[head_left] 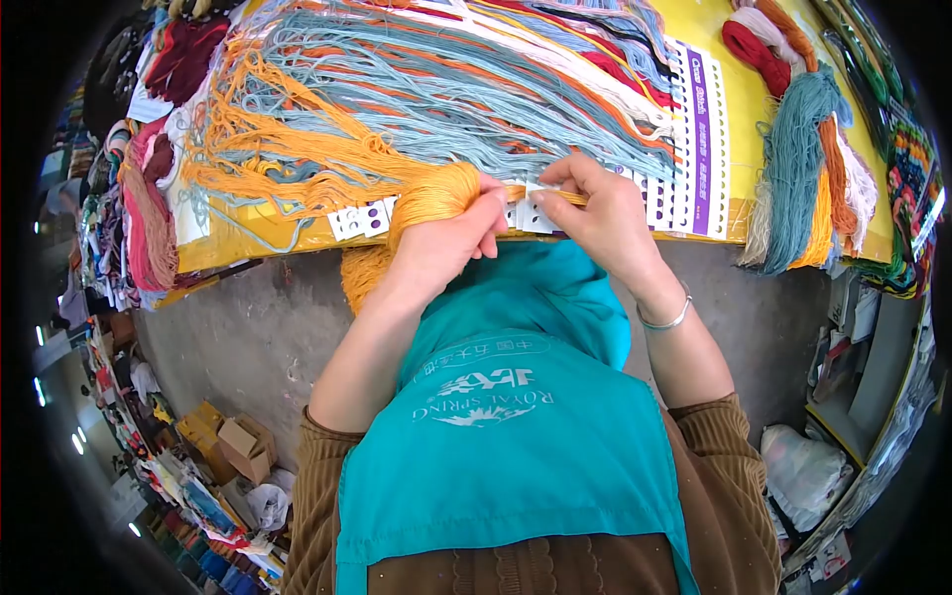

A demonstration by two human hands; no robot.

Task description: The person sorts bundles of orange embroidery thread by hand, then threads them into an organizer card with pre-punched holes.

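Note:
My left hand is closed round a thick skein of yellow-orange embroidery thread at the table's front edge. Just to the right, my right hand pinches the end of a thin bunch of the same thread, which stretches between both hands. Beneath them lie white punched thread cards, partly covered by my fingers. Long loose strands of orange thread fan out to the left of the skein. More orange thread hangs below the table edge by my left wrist.
Blue-grey, white and red strands cover much of the yellow table. A long printed card lies at their right end. Bundled skeins hang over the right edge, and others hang at the left. Cardboard boxes stand on the floor.

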